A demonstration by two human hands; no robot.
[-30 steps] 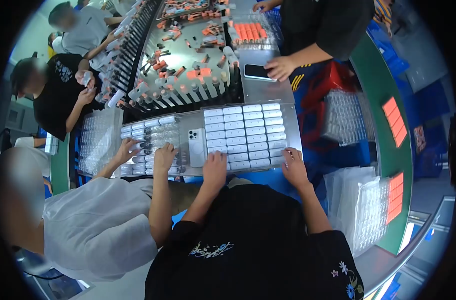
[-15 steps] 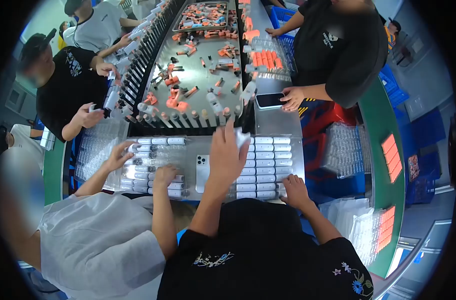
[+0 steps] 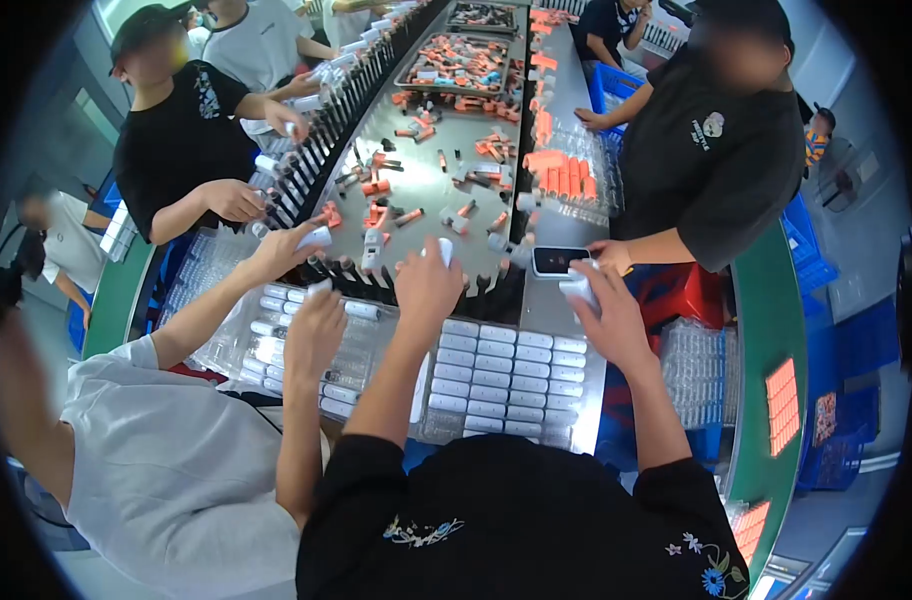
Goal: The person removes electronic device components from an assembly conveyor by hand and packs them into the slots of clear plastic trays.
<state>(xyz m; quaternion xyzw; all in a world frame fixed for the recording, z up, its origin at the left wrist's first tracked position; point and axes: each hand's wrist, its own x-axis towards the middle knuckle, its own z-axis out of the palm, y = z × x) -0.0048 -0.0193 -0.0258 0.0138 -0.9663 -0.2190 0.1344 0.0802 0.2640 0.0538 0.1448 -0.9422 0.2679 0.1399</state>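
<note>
White, left of both hands: saw a co-worker's sleeve point(image 3: 128, 365) and, beyond it, a co-worker's hand point(image 3: 274, 252) around a white piece point(image 3: 317, 237). Next, held the left hand point(image 3: 431, 285) raised beside the near end of a dark rack point(image 3: 361, 281), fairly narrow about a white cylinder point(image 3: 446, 250). Nearer than both hands and between them, found a tray of white cylinders point(image 3: 506, 375). Farther right, held the right hand point(image 3: 611, 315) curled at another white cylinder point(image 3: 579, 287), just beside a black-screened phone point(image 3: 556, 260); could not tell, for blur, whether touching it. Half a second earlier, rested that right hand at the tray's right edge; since lifted it clear, so apparently had both hands loaded, away from the tray.
</note>
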